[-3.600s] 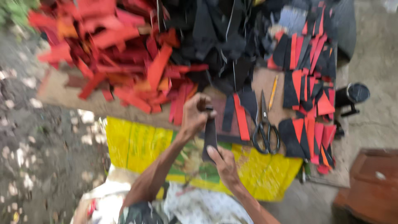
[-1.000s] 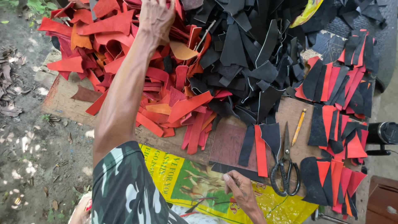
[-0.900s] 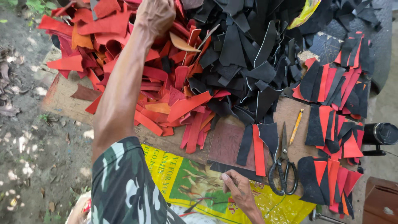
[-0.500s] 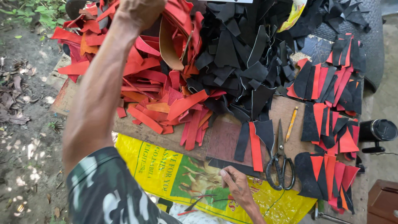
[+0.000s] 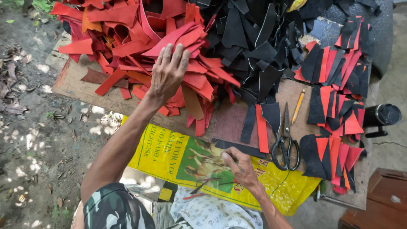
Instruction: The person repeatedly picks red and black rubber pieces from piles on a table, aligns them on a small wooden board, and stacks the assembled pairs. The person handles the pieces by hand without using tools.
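Both hands work at a low board: the left hand [image 5: 168, 72] lies flat with fingers spread on top of the heap of red and orange scraps [image 5: 140, 46], pressing lightly on the upper pieces rather than pinching any one, while the right hand [image 5: 238, 166] rests at the near edge of the wooden board [image 5: 231, 125], fingers curled loosely against a dark strip; whether it actually grips anything I cannot tell. Just beyond the right hand, a black strip and a red strip [image 5: 261, 133] lie side by side on the board. Beside them sit black-handled scissors [image 5: 285, 144] with blades pointing away, and a yellow pencil [image 5: 298, 106] lies just past them. A pile of black scraps [image 5: 258, 46] joins the red heap on its right, and sorted red-and-black stacks [image 5: 335, 97] line the far right edge. A yellow printed sack [image 5: 186, 159] hangs under the board's near edge. The red heap is loose and steep, so a careless pull could likely slide pieces onto the ground or over the laid-out strips; a sweeping right wrist might also knock the scissors.
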